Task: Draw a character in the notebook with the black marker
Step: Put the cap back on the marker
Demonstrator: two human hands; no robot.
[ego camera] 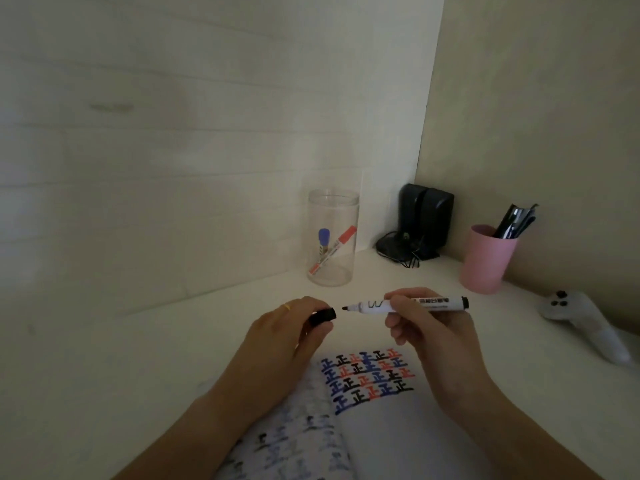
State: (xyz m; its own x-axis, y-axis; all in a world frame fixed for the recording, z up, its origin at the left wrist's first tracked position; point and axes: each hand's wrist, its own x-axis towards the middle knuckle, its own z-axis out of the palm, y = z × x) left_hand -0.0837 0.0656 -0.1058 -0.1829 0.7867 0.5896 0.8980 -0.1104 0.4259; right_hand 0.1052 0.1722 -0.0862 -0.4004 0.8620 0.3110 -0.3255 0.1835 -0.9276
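While uncapped: marker (408,305) horizontal, hands (420,318) apart.

Two bare forearms come into view from about 7 and 5 o'clock, with no sleeve, watch or bracelet on either. The left hand (287,327) wears a thin gold-coloured ring (286,307) on one finger, toward 12 o'clock on that hand. The right hand (426,327) wears nothing visible. In the dim light the fingernails look short; polish cannot be told.
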